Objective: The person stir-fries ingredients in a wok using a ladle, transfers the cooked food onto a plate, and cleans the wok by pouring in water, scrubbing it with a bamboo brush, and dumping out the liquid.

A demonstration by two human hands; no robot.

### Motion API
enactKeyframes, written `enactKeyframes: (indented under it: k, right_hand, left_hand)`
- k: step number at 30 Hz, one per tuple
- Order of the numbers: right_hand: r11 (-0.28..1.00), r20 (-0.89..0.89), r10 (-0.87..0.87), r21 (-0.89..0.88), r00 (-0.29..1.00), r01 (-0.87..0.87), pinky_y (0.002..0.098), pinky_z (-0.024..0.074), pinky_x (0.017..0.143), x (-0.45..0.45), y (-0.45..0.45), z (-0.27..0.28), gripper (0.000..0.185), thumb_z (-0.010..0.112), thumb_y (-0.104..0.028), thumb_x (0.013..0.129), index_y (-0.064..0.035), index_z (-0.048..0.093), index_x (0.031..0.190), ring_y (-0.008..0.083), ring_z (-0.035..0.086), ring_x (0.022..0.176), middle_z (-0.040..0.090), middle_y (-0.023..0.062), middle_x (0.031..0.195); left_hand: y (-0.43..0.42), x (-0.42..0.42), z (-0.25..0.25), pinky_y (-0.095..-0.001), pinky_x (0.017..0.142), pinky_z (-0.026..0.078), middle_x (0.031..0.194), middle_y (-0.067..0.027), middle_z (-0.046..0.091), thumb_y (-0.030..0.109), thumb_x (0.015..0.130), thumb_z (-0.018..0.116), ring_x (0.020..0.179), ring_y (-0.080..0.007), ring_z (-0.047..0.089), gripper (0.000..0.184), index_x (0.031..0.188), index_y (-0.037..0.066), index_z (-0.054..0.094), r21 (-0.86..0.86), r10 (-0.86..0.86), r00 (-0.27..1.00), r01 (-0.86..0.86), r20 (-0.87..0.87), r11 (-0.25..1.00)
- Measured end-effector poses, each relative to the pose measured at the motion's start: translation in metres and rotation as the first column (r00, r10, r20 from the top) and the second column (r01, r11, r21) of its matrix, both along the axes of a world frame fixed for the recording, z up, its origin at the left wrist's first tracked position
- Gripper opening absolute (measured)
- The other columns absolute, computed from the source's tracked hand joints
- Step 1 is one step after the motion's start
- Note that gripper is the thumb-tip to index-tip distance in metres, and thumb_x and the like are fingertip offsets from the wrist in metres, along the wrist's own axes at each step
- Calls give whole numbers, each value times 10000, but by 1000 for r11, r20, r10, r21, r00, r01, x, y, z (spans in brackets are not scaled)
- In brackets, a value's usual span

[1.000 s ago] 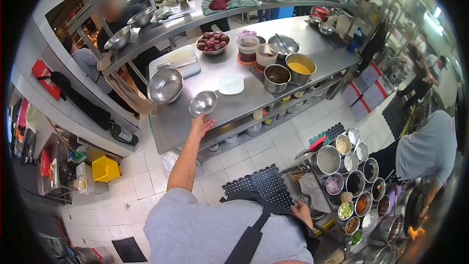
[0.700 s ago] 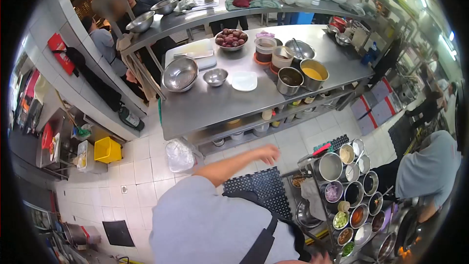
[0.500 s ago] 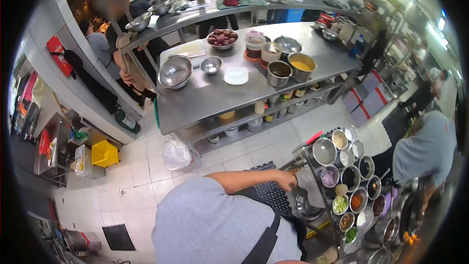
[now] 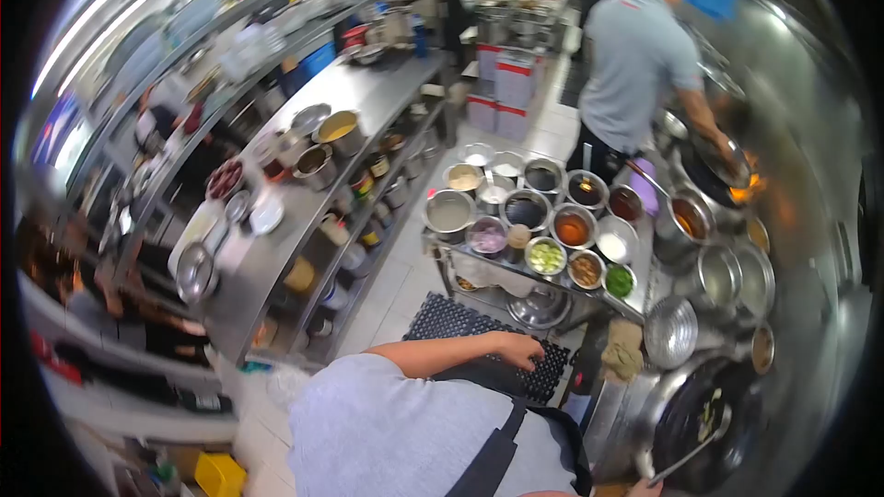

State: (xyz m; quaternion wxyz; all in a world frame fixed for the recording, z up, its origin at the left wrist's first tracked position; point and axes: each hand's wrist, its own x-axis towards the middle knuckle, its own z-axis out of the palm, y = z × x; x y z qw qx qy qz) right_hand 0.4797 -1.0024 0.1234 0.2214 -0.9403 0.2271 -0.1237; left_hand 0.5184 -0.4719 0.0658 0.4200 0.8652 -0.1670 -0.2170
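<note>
My left hand [image 4: 520, 350] hangs over a black perforated floor mat [image 4: 442, 322], its fingers curled with nothing visible in them. At the bottom edge, my right hand [image 4: 645, 489] is only partly in view, closed around the handle of a metal ladle [image 4: 686, 460]. The ladle reaches into a dark wok [image 4: 681, 410], where a few pale bits of food [image 4: 708, 414] lie. Beside the wok are a perforated metal strainer [image 4: 670, 331] and a folded cloth [image 4: 623, 350].
Ahead stands a cart with several metal bowls, including chopped green vegetables [image 4: 545, 258], diced purple onion [image 4: 487, 236] and a reddish sauce [image 4: 573, 228]. A co-worker [image 4: 626, 64] handles a pan [image 4: 723, 166] over flames at right. A long steel table [image 4: 249, 276] runs along the left.
My view has swung right, bringing the wok, ladle and my right hand into sight. My left hand has moved back from the cart's side. The co-worker now appears more upright.
</note>
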Motion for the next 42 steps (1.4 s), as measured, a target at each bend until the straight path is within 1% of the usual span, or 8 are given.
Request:
enactKeyframes:
  k: [2, 3, 4, 8, 18, 24, 35, 42]
  right_hand:
    - [947, 211, 280, -220, 937, -233, 454, 534, 670, -31, -3, -13, 338, 631, -203, 900, 66, 665, 1101, 333, 657, 738, 681, 201, 847]
    - [995, 123, 30, -102, 992, -18, 366, 476, 966, -57, -70, -105, 439, 591, -99, 907, 61, 555, 1314, 264, 627, 1084, 665, 181, 1176]
    - [896, 112, 104, 420, 988, -142, 382, 469, 979, -74, -15, -24, 455, 593, -119, 916, 54, 550, 1335, 285, 626, 1097, 665, 186, 1185]
    - [909, -168, -65, 396, 984, 128, 385, 469, 964, -75, 49, 81, 399, 575, -164, 933, 27, 592, 1282, 340, 646, 1087, 670, 229, 1168]
    - [577, 19, -613, 694, 790, 432, 335, 426, 404, 45, 15, -13, 207, 609, -129, 908, 31, 542, 1020, 165, 530, 443, 569, 102, 676]
    - [323, 27, -412, 939, 911, 118, 307, 376, 349, 41, 36, 12, 150, 603, -79, 919, 14, 556, 1028, 111, 480, 411, 502, 24, 625]
    - [434, 32, -331, 893, 943, 122, 311, 380, 334, 84, -17, -4, 106, 588, -95, 935, -21, 531, 886, 111, 473, 407, 511, 35, 615]
    - [924, -328, -199, 251, 924, 288, 462, 512, 881, -33, 40, 27, 604, 641, -127, 872, -46, 471, 1446, 465, 641, 1026, 657, 320, 1102]
  left_hand:
    - [-21, 25, 40, -444, 897, 528, 1082, -221, 704, 254, 820, 648, 1027, -369, 675, 449, 1174, -20, 652, 16, -90, 994, 91, -58, 996]
    - [-35, 37, 49, -448, 912, 521, 1097, -223, 700, 250, 823, 644, 1043, -374, 668, 452, 1182, -23, 646, 9, -177, 979, 179, -105, 984]
    - [-47, 50, 38, -453, 904, 524, 1084, -228, 700, 254, 828, 640, 1027, -378, 672, 450, 1188, -15, 644, 32, -212, 976, 214, -58, 976]
    - [-90, 101, 58, -442, 861, 544, 1101, -221, 703, 239, 909, 655, 990, -348, 696, 461, 1305, 14, 579, 30, -354, 918, 365, -182, 931]
    - [-132, 170, 28, -384, 798, 543, 1052, -182, 713, 249, 915, 676, 895, -274, 699, 479, 1330, 36, 570, 38, -624, 755, 643, -204, 765]
    - [-148, 186, 29, -386, 791, 542, 1034, -182, 721, 236, 899, 670, 870, -283, 704, 480, 1306, -2, 581, 27, -644, 744, 658, -177, 752]
    - [-179, 148, -53, -429, 878, 529, 1114, -231, 696, 308, 901, 663, 1017, -368, 680, 500, 1270, -25, 601, -223, -751, 581, 724, -314, 653]
    - [-244, 49, -183, -469, 951, 511, 1204, -249, 649, 209, 880, 589, 1080, -411, 650, 516, 1328, -40, 541, 87, -947, 265, 964, -184, 252]
